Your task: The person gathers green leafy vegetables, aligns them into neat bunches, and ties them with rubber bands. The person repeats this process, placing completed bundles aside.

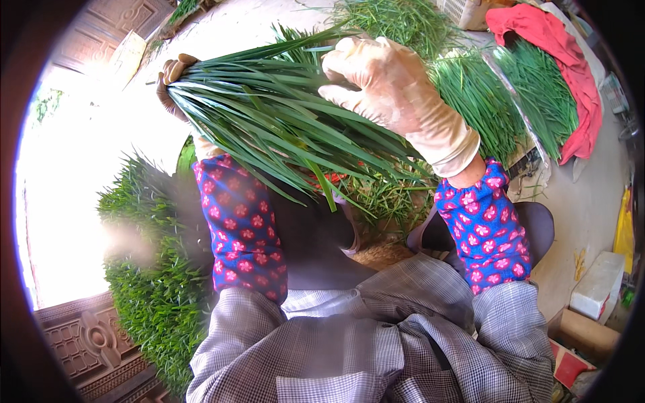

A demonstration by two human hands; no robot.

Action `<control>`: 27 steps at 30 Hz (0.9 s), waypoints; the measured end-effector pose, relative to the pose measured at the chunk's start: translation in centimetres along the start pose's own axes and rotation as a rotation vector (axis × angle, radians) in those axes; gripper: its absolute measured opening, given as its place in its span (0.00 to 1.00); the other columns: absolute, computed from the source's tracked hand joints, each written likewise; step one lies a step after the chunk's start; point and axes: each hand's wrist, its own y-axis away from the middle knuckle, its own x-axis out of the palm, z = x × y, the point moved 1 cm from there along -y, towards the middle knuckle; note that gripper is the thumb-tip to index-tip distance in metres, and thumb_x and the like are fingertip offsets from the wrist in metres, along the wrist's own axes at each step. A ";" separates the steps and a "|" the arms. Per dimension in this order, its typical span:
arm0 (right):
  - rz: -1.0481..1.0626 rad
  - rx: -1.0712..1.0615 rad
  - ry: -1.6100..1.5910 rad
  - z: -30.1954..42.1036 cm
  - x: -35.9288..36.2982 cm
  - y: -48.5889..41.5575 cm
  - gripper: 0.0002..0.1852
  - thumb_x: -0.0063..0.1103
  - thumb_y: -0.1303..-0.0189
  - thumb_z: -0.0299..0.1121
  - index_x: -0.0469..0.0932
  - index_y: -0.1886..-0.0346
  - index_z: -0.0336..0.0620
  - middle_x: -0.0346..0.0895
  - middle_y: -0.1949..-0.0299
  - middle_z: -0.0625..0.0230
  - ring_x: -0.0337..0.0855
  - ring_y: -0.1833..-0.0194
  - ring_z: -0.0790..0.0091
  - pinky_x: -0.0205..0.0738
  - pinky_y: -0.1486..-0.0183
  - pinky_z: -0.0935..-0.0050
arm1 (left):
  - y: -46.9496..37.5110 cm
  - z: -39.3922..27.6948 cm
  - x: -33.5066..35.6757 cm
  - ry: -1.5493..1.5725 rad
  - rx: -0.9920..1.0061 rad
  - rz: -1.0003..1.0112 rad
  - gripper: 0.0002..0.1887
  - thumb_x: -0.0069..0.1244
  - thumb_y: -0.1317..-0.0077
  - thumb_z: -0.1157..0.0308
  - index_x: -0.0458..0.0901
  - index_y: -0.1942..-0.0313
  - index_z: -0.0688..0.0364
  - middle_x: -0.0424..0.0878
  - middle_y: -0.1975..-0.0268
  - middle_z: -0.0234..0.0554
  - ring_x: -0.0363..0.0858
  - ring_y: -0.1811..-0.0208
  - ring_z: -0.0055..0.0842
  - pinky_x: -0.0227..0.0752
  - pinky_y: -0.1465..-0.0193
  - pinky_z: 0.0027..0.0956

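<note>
A large bunch of long flat green leaves, apparently garlic chives (282,111), stretches across the space before my chest. My left hand (174,83), in a pale thin glove, is closed around the bunch at its left end. Loose leaf tips fan out to the right and hang down. My right hand (378,85), gloved too, is over the right part of the bunch with its fingers curled. Its thumb sits a little apart from the fingers, and whether any blades are pinched there is hidden.
Bundled chives (473,101) lie at right, partly beside a red cloth (564,75). Loose leaves (403,25) are heaped beyond my hands, with trimmings (393,201) between my feet. A tall pile of chives (156,262) stands at left. A white box (597,287) sits at lower right.
</note>
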 end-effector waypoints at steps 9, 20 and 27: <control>-0.210 0.400 -0.917 -2.4 -2.3 1.3 0.09 0.57 0.33 0.34 0.84 0.65 0.42 0.81 0.69 0.74 0.78 0.67 0.82 0.72 0.62 0.80 | -0.4 -0.4 -0.8 -0.079 -0.035 -0.037 0.10 0.51 0.37 0.74 0.67 0.72 0.55 0.69 0.75 0.27 0.72 0.70 0.21 0.65 0.33 0.41; 0.263 0.569 -1.210 2.7 1.5 2.7 0.03 0.60 0.39 0.26 0.81 0.64 0.37 0.75 0.74 0.77 0.70 0.71 0.86 0.67 0.67 0.81 | -0.4 1.0 0.0 -0.166 -0.018 -0.047 0.08 0.50 0.36 0.72 0.68 0.71 0.56 0.69 0.74 0.28 0.73 0.69 0.21 0.67 0.34 0.41; 0.244 0.563 -1.159 3.4 1.4 2.1 0.02 0.62 0.40 0.27 0.78 0.67 0.40 0.70 0.75 0.82 0.67 0.70 0.88 0.64 0.65 0.83 | -0.2 0.4 0.2 -0.191 -0.035 -0.033 0.08 0.49 0.35 0.72 0.68 0.71 0.56 0.68 0.75 0.27 0.73 0.69 0.21 0.66 0.34 0.42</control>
